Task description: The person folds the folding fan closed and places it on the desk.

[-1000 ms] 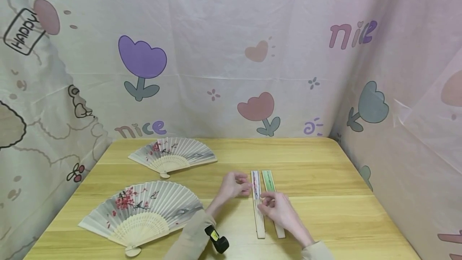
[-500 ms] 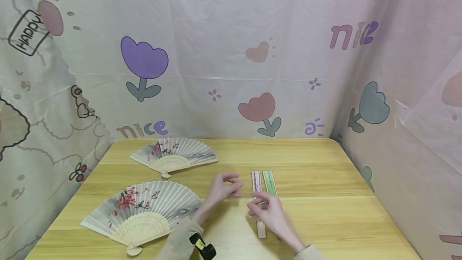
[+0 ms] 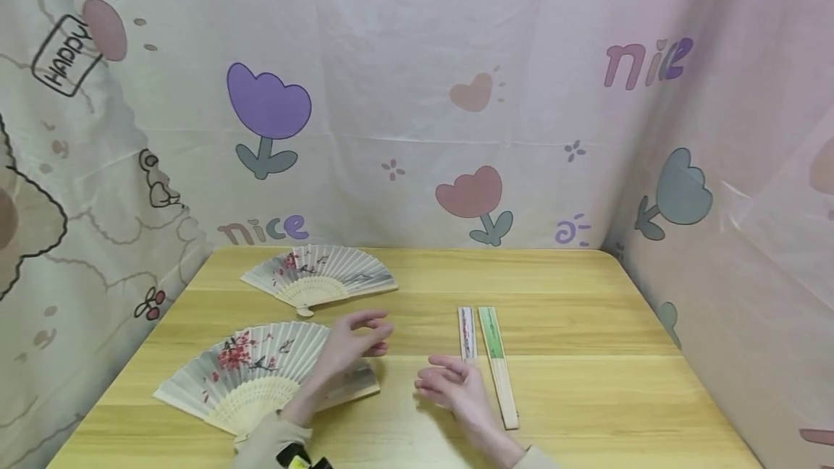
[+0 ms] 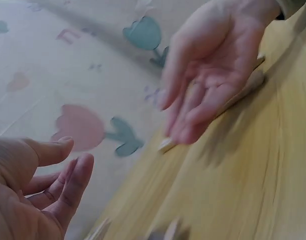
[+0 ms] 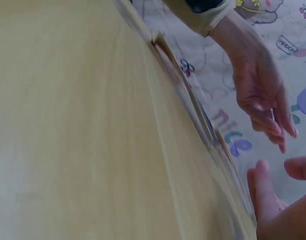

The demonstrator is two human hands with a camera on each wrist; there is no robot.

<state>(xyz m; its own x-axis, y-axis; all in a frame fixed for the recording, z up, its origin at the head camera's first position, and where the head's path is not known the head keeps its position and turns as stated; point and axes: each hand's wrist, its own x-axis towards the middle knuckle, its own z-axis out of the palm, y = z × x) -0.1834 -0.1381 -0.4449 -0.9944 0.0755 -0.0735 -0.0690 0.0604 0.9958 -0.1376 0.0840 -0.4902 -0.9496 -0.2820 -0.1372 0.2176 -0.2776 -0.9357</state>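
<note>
My left hand [image 3: 352, 346] hovers over the right part of the spread near fan [image 3: 260, 368], its fingers loosely bent with nothing between them. That fan is pale with pink blossoms, and the hand and forearm cover part of it. My right hand [image 3: 459, 389] hangs above the table, just left of two folded fans, also holding nothing. One folded fan [image 3: 466, 328] has a white end with a reddish print, and its lower part is hidden behind the right hand. Beside it on the right lies the green folded fan [image 3: 498, 360]. Both wrist views show thumb and fingers apart.
A second spread fan [image 3: 319, 277] with the same blossom print lies at the back left of the wooden table [image 3: 573, 382]. A printed cloth [image 3: 391, 93] hangs behind the table and along both sides.
Both hands have moved left, away from the folded fans; the left one now covers part of the near spread fan. The view has turned slightly left. The fans lie as before.
</note>
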